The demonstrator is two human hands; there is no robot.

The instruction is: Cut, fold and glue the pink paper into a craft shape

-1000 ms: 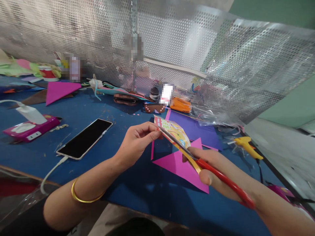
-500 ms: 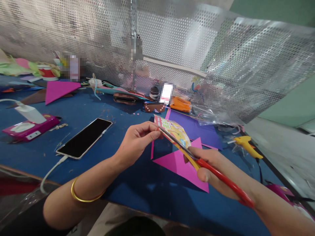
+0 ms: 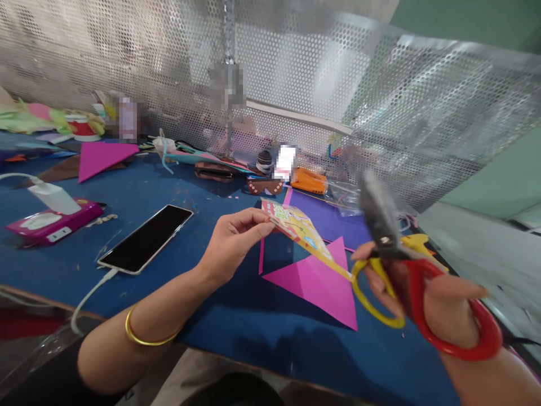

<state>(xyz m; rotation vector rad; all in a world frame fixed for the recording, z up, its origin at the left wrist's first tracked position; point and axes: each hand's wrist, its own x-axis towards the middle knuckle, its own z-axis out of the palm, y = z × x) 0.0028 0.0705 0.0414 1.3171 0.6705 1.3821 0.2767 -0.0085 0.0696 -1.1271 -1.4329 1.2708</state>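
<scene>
Worktop [image 3: 245, 316]: blue, scuffed.
Left hand [image 3: 232, 242]: extended toward two o'clock, pinching printed card [image 3: 298, 224].
Right hand [image 3: 443, 304]: gripping scissors [image 3: 385, 241], blades toward eleven o'clock.
Printed card: multicoloured, yellow-edged, at left hand's three o'clock.

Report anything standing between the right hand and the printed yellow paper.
Nothing visible stands between the right hand, holding red-and-yellow-handled metal scissors, and the printed yellow paper in the left hand; angular pink paper lies below.
</scene>
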